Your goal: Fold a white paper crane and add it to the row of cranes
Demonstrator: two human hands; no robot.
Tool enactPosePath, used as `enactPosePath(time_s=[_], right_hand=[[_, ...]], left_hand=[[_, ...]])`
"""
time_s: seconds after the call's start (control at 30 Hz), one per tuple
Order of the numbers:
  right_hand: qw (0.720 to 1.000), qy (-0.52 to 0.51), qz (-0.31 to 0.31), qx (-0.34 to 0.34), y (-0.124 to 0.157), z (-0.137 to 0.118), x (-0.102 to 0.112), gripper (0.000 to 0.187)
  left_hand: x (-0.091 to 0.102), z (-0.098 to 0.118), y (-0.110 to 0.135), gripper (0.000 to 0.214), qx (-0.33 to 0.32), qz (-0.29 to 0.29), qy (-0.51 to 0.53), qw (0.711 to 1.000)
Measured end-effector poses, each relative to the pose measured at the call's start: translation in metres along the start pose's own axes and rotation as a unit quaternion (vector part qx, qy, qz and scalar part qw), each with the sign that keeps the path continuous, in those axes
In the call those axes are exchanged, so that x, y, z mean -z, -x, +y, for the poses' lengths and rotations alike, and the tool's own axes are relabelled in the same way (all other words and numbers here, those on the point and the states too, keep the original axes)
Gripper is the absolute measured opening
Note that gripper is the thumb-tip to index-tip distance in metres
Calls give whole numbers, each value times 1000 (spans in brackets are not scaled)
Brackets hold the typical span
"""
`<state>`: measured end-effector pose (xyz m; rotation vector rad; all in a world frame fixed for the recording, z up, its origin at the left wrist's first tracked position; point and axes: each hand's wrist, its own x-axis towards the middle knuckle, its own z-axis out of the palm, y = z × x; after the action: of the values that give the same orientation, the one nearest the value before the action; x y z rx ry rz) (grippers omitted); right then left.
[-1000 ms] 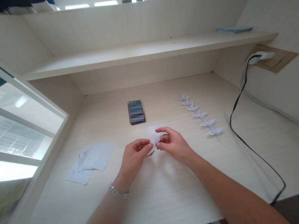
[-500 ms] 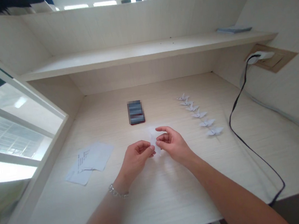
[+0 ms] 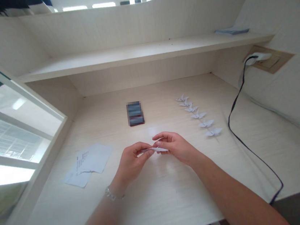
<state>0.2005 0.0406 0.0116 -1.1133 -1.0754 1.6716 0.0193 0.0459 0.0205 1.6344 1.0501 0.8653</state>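
Note:
A small folded piece of white paper [image 3: 160, 149] is held between my two hands, just above the desk. My left hand [image 3: 135, 160] pinches its left end between thumb and fingers. On the other side, my right hand [image 3: 177, 147] has its thumb and fingertips closed on the paper; part of the paper is hidden behind the fingers. To the right of my hands, several white paper cranes [image 3: 198, 115] stand in a slanting row. A dark phone-sized rectangle [image 3: 135, 113], blurred out, lies beyond my hands.
Square paper sheets [image 3: 98, 159], one with writing, overlap at the left. A black cable [image 3: 240, 136] runs from a wall socket [image 3: 272, 59] down across the desk's right side. A shelf [image 3: 143, 55] spans the back, with a flat bluish stack [image 3: 232, 31] on it. Window bars border the left.
The folded paper has turned from upright to lying nearly flat and level between my hands. My right hand's fingers have shifted slightly on it. The view has moved a little.

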Motion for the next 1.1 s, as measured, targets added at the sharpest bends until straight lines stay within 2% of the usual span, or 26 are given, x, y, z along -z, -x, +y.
enactPosePath(time_s=[0.07, 0.17, 0.2, 0.37, 0.63, 0.87, 1.1], right_hand=[[995, 81, 31, 41, -1, -2, 0, 25], [979, 180, 7, 98, -1, -2, -3, 21], [975, 194, -5, 105, -1, -1, -4, 19], [970, 226, 22, 91, -2, 6, -6, 14], [978, 184, 16, 102, -1, 6, -9, 13], [982, 160, 19, 95, -1, 6, -9, 10], [992, 89, 23, 82, -2, 8, -10, 9]], left_hand=[[0, -4, -1, 18, 38, 4, 11, 999], [0, -6, -3, 21, 60, -3, 31, 998], [-1, -7, -3, 22, 65, -5, 39, 997], [-3, -8, -2, 23, 80, -5, 90, 993], [-4, -11, -2, 19, 75, 18, 98, 992], [-5, -8, -3, 16, 81, 9, 129, 988], [-2, -4, -3, 11, 98, 10, 138, 986]])
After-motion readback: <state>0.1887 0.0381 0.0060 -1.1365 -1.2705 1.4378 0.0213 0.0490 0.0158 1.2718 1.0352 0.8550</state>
